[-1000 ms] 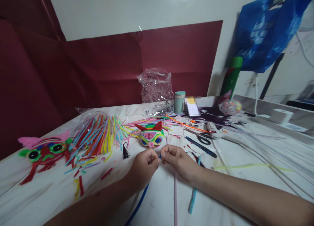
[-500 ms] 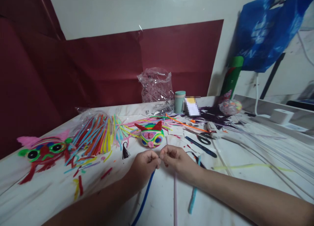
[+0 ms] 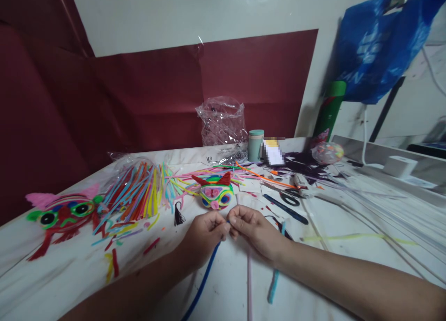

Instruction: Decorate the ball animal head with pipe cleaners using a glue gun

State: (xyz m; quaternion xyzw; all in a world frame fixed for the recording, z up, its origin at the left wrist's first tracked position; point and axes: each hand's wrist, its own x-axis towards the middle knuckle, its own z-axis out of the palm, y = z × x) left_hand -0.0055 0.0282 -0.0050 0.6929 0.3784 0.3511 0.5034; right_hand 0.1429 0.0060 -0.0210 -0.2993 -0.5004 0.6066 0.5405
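Observation:
A blue pipe cleaner (image 3: 205, 279) runs from my fingertips down to the bottom edge of the view. My left hand (image 3: 208, 232) is closed, pinching it near its upper end. Beside it, my right hand (image 3: 249, 226) is closed too, thumb and fingers pinched on the tip of the same pipe cleaner, where a speck of blue shows between the hands. Just beyond my hands sits a small colourful animal head (image 3: 216, 193) with red horns and a pink nose. A light blue pipe cleaner piece (image 3: 273, 286) lies under my right forearm, near a lilac strip (image 3: 249, 284).
On the left stands a larger pipe-cleaner animal (image 3: 64, 216) beside a bagged bundle of coloured pipe cleaners (image 3: 135, 193). Scissors (image 3: 290, 198), a dark blue pen-like tool (image 3: 285, 208) and a black tassel (image 3: 179, 215) lie around. Behind are a green cup (image 3: 255, 147) and a phone (image 3: 273, 152).
The hands stay almost in place, with a slight shift of the fingers. Blue now shows between the fingertips, and the pipe cleaner's lower end has swung slightly left.

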